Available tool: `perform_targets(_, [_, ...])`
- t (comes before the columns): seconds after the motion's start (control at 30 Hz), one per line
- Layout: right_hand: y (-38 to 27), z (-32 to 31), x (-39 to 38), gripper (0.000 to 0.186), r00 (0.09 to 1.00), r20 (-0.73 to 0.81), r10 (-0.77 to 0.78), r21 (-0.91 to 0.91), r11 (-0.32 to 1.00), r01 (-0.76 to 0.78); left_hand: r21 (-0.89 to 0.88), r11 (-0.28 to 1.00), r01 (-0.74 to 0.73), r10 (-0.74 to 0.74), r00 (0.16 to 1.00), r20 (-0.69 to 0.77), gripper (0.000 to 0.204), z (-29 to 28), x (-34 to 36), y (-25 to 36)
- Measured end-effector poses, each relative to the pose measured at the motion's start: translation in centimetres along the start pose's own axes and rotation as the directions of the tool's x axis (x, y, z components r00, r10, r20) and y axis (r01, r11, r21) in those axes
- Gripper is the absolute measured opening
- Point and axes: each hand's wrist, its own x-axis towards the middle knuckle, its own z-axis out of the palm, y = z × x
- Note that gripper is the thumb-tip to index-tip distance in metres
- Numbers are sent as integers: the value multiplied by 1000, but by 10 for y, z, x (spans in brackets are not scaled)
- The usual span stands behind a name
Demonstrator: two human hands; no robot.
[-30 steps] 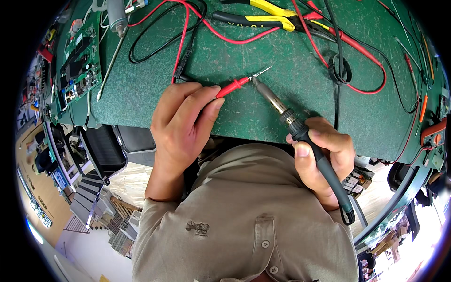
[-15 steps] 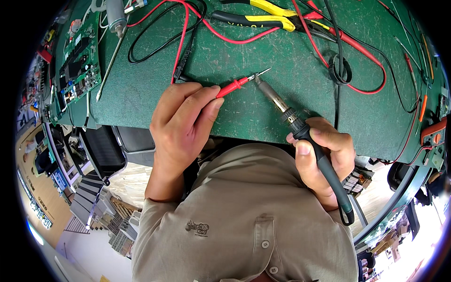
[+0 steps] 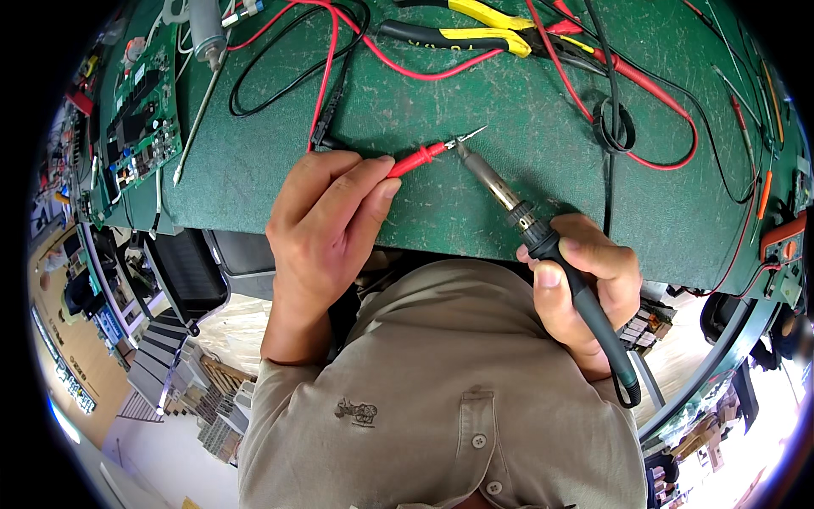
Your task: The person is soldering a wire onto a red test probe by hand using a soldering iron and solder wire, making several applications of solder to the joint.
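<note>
Between the thumb and fingers of my left hand [image 3: 326,216] is a red test probe [image 3: 417,159], its bare metal tip pointing up and to the right above the green mat. My right hand [image 3: 589,276] is wrapped round a soldering iron [image 3: 527,222] with a dark handle, slanting up to the left. The iron's tip meets the probe's metal part just beyond the red collar, or lies very close to it. Beside my left knuckles lies a black probe or plug [image 3: 324,127] on a black lead. The lower part of the red probe is hidden in my fingers.
The green work mat [image 3: 424,216] bears yellow-and-black pliers [image 3: 475,39], red and black leads and a black ring [image 3: 614,127]. A green circuit board [image 3: 144,127] lies at the left, near a syringe-like tube [image 3: 208,34]. An orange-red meter [image 3: 784,242] sits at the right edge.
My left hand and the red probe have shifted very slightly left and down. The soldering iron's tip has moved a little with them; both grips are the same.
</note>
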Motion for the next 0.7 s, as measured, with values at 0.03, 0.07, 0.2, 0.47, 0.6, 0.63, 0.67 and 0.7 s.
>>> perform_targets(0.03, [1, 2, 0, 31, 999, -33, -10, 15, 1000, 10, -1, 1000, 3, -3, 1000, 3, 20, 0, 0, 0])
perform_targets(0.07, [2, 3, 1, 31, 998, -66, -20, 30, 999, 22, -1, 1000, 5, -5, 1000, 6, 20, -1, 1, 1])
perform_targets(0.2, [6, 13, 3, 30, 977, -207, -51, 59, 996, 64, -5, 1000, 16, -16, 1000, 8, 20, -1, 1, 2])
perform_targets(0.47, [3, 9, 1, 30, 991, -135, -19, 26, 999, 23, -6, 1000, 5, -5, 1000, 1, 21, 0, -1, 0])
perform_targets(0.6, [-2, -1, 1, 30, 1000, 16, 18, -15, 1000, -17, 3, 1000, -1, 1, 1000, -2, 21, 1, -1, 0])
perform_targets(0.63, [-2, -1, 1, 30, 1000, 17, 20, -14, 1000, -20, 3, 1000, -4, 4, 1000, -3, 21, 1, -1, 0])
perform_targets(0.67, [-2, -1, 0, 30, 1000, 19, 22, -14, 1000, -22, 3, 1000, -8, 8, 1000, -5, 21, 1, -1, -1])
perform_targets(0.7, [-2, -2, 0, 30, 999, 24, 23, -12, 1000, -23, 4, 1000, -11, 11, 1000, -6, 21, 1, -1, -1])
